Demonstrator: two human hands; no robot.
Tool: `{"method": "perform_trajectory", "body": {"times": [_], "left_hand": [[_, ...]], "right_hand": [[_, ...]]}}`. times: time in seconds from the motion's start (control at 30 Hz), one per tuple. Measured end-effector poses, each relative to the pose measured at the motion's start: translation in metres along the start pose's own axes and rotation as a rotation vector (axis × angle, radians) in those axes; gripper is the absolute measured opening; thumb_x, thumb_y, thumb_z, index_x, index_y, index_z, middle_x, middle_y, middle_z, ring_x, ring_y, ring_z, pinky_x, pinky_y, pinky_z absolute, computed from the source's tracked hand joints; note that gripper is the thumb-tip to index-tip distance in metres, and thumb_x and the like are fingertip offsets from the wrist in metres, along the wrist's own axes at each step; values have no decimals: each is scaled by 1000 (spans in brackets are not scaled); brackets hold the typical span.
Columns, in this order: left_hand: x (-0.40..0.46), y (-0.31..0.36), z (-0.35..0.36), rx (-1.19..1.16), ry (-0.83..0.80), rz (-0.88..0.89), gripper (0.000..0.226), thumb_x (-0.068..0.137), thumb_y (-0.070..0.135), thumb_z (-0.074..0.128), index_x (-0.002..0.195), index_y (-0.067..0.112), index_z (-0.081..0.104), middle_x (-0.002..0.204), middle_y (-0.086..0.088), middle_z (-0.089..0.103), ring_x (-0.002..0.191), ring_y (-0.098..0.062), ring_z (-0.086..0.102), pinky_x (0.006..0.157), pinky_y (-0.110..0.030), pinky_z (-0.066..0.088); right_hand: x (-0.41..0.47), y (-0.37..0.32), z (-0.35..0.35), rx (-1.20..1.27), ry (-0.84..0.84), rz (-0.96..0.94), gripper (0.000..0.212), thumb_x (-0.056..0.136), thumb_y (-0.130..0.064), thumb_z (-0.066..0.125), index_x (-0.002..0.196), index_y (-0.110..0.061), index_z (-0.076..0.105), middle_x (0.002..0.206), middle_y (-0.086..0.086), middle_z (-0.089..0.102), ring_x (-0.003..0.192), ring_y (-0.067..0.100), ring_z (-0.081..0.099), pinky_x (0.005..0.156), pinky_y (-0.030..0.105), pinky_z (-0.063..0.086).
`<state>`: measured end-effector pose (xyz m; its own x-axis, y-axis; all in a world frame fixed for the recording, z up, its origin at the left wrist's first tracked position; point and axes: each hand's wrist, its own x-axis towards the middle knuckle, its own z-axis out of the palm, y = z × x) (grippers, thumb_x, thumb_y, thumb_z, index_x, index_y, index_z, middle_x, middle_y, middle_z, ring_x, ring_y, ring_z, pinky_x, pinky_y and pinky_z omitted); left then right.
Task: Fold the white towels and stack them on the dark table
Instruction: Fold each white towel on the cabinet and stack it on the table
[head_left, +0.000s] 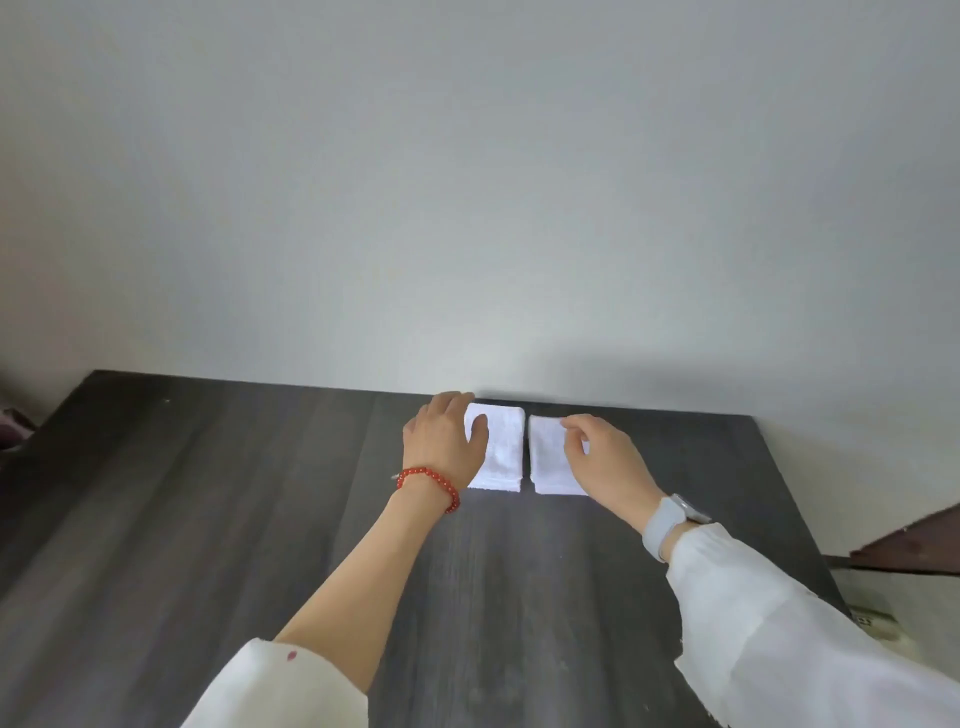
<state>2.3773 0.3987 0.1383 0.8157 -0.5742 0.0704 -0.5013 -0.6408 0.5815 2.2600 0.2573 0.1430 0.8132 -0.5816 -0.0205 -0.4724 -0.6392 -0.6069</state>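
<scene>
Near edge, 7 and 5 o'clock: two white sleeves (810, 654) enter, both cut off by the bottom of the view. Sleeve at 7 has a small red spot; too small to tell what it is.

Mid-field: dark table (208, 519), wood-grain top. Its near edge is out of view. Left wrist carries a red bead bracelet (428, 486); right wrist a grey watch (670, 522).

Toward 12 o'clock, just short of the table's far edge: two folded white towels lying flat, side by side, a narrow gap of dark table between them. Not yet stacked.

Left hand (447, 441) rests on the left towel (501, 452), covering its left part, thumb lying on the cloth, fingers reaching toward the far left corner. Fingers look relaxed, not clenched; pressing rather than gripping, as far as can be seen.

Right hand (602, 457) sits over the right towel (553, 457), fingers curled, tips pinching the cloth near its far edge.

Judgement: folding looks done for both; stacking is the step in hand. Next move calls for lifting one towel whole, fold kept closed, and setting it squarely on the other.

Hidden: towel parts under both hands; layer count unreadable, cloth overexposed.

Far: plain pale wall (467, 182). At 3 o'clock, a brown object, cut off, unidentifiable.
</scene>
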Motion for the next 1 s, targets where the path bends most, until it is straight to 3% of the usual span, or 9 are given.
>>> {"method": "perform_trajectory", "body": {"times": [0.13, 0.37, 0.5, 0.67, 0.83, 0.9, 1.0], "left_hand": [[-46, 66, 2, -31, -18, 126, 32, 94, 25, 42, 123, 16, 54, 125, -2, 55, 113, -22, 49, 94, -30, 36], [-170, 239, 75, -118, -151, 432, 34, 94, 25, 43, 125, 15, 53, 128, -4, 54, 117, -23, 50, 99, -34, 37], [-292, 360, 142, -178, -267, 638, 33, 93, 23, 43, 123, 15, 55, 126, -5, 55, 115, -24, 51, 97, -35, 39], [-470, 493, 226, -234, -540, 850, 33, 92, 23, 47, 122, 14, 55, 127, -8, 54, 113, -28, 53, 96, -36, 42], [-634, 609, 294, -275, -764, 1129, 32, 93, 24, 47, 122, 13, 56, 125, -8, 56, 109, -23, 55, 95, -35, 43], [-693, 650, 318, -278, -831, 1225, 32, 93, 24, 46, 122, 13, 56, 124, -6, 56, 109, -21, 55, 95, -36, 43], [-774, 705, 355, -272, -928, 1341, 32, 94, 23, 45, 122, 12, 55, 122, -7, 56, 110, -22, 53, 95, -36, 43]], "right_hand": [[-62, 17, -55, 109, 130, 23, 29, 95, -15, 40, 118, -11, 57, 117, 2, 59, 107, 18, 54, 90, 27, 42], [-245, 133, -178, 89, 413, 224, 26, 94, -16, 43, 114, -13, 60, 109, 4, 64, 102, 21, 58, 89, 29, 43], [-403, 220, -252, 58, 586, 380, 24, 93, -10, 46, 111, -8, 62, 108, 9, 66, 102, 25, 59, 86, 25, 40], [-616, 313, -317, 52, 760, 635, 23, 93, -12, 48, 110, -6, 63, 112, 8, 66, 103, 24, 59, 87, 24, 39], [-805, 383, -361, 60, 991, 899, 24, 93, -10, 46, 111, -5, 61, 98, 6, 64, 81, 14, 52, 70, 18, 33], [-867, 407, -374, 67, 1051, 1019, 25, 94, -11, 45, 113, -6, 60, 89, 3, 61, 76, 18, 51, 66, 20, 32], [-948, 447, -392, 70, 1141, 1151, 25, 94, -13, 45, 113, -8, 60, 95, 10, 67, 83, 26, 59, 65, 22, 34]]}}
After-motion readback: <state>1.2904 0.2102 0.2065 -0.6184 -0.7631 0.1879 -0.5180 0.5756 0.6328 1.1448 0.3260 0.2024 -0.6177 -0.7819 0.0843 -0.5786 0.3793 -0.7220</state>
